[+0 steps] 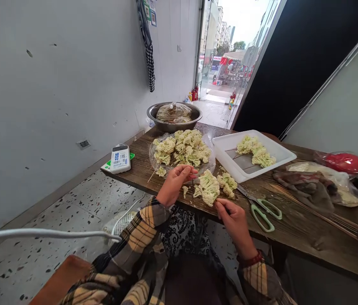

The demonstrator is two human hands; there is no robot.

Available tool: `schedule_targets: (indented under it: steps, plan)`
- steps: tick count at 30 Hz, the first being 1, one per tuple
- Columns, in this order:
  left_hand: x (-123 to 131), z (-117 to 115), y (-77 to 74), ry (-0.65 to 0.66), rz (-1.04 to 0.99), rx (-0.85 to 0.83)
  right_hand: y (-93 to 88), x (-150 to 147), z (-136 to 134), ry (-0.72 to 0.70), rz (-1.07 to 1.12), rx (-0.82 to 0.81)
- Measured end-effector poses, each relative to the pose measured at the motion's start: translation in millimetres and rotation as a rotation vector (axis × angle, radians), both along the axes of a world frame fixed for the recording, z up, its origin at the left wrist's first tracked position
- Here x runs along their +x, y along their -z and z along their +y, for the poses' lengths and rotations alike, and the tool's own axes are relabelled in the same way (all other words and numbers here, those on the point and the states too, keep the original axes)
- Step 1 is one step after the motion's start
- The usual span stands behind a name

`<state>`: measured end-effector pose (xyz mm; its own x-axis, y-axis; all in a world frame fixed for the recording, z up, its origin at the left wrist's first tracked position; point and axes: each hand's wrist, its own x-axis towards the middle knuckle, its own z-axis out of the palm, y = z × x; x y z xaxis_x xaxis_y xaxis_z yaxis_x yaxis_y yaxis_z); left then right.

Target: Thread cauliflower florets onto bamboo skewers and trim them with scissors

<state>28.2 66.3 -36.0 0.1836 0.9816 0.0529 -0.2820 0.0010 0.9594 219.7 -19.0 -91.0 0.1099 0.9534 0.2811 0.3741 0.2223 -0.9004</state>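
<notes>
Pinching the floret [209,188] by its lower edge, just right of and below the frame's centre.
My right hand's [233,218] thumb and finger are closed on it, so narrowly that squeezing could crumble it; swinging right could knock the scissors [255,200]. My left hand [176,183] angles in from lower left, fingertips together; whether they grip anything, I cannot tell.

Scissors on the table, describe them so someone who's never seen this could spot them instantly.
On the dark wooden table, find the white tray. Just nearer than it, right of the person's right hand, lie the scissors. Two pale green loop handles set them apart from the thin straight sticks beside them.
</notes>
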Motion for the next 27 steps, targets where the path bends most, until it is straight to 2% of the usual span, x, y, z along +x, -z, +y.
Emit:
schedule_targets:
  steps: [7,11,13,21,27]
  plan:
    - [21.5,-17.5,5.3,-0.006,-0.156,-0.177,-6.1,-10.3,4.0,0.027,-0.004,0.033]
    - [34.9,-22.9,0.5,0.092,-0.219,-0.186,-15.5,-20.5,12.6,0.043,0.029,0.055]
    - [38.9,-22.9,-2.3,0.111,-0.255,-0.203,-17.5,-24.6,17.0,0.037,0.055,0.055]
    - [40.7,-13.4,-9.3,0.017,-0.339,-0.251,-18.7,-24.7,19.1,-0.071,0.09,0.018]
    - [44.9,-11.8,-9.8,0.09,-0.28,-0.327,-12.6,-23.4,20.8,-0.025,0.098,0.026]
